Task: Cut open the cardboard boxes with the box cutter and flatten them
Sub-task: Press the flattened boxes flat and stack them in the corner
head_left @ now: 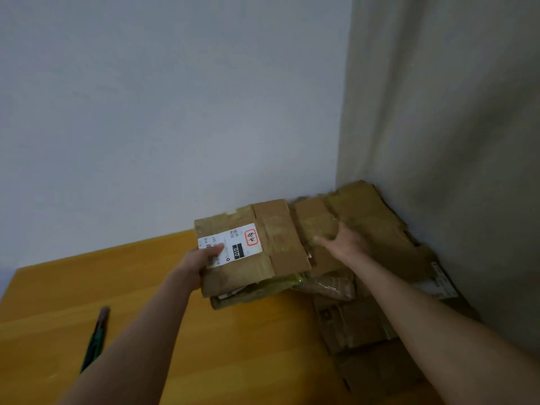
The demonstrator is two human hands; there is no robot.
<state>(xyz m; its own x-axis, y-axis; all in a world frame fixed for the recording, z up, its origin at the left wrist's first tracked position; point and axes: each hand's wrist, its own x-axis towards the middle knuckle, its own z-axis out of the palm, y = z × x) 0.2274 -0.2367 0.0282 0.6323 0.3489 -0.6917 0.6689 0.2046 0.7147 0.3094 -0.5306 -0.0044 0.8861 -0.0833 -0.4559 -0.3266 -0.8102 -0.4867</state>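
Observation:
A flattened cardboard box [263,252] with a white shipping label [233,244] lies on top of a pile of flattened boxes [365,229] in the table's far right corner. My left hand [201,258] grips its near left edge, thumb on the label. My right hand [344,241] rests flat, fingers spread, on the taped cardboard just right of it. The box cutter [96,337], green with a grey tip, lies on the table at the near left, apart from both hands.
The yellow wooden table [175,331] meets a white wall behind and a beige curtain [453,141] on the right. More flattened cardboard [359,331] lies along the right side toward me.

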